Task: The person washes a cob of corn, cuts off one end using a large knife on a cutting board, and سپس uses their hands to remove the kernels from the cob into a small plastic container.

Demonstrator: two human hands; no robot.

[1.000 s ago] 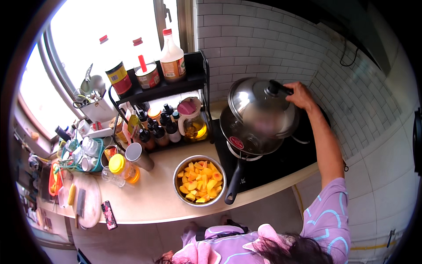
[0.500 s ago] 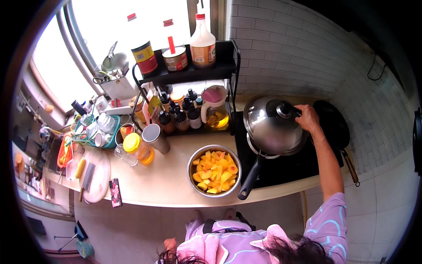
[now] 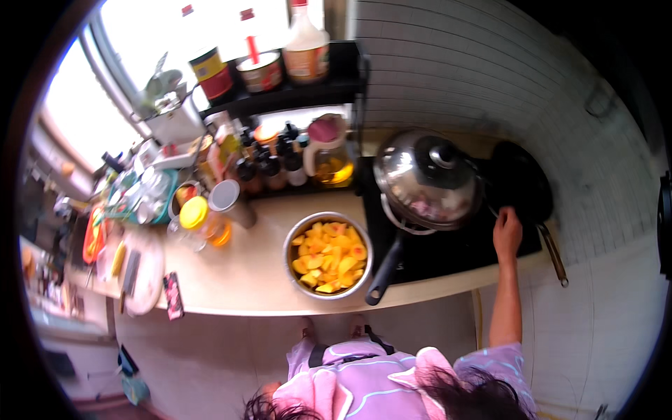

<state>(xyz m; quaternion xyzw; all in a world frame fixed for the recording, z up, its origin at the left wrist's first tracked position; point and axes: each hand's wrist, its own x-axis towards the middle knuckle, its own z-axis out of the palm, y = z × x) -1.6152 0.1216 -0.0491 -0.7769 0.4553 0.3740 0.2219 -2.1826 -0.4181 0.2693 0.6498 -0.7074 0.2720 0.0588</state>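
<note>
One domed lid sits on your long-handled pan. Your right hand is just beside it, near the black pan. Grip apart or clamped: cannot tell.

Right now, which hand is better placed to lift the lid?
Probably the right hand: it's over the black stove, to the right of the lid and close to it. The left hand doesn't show near the stove.
</note>
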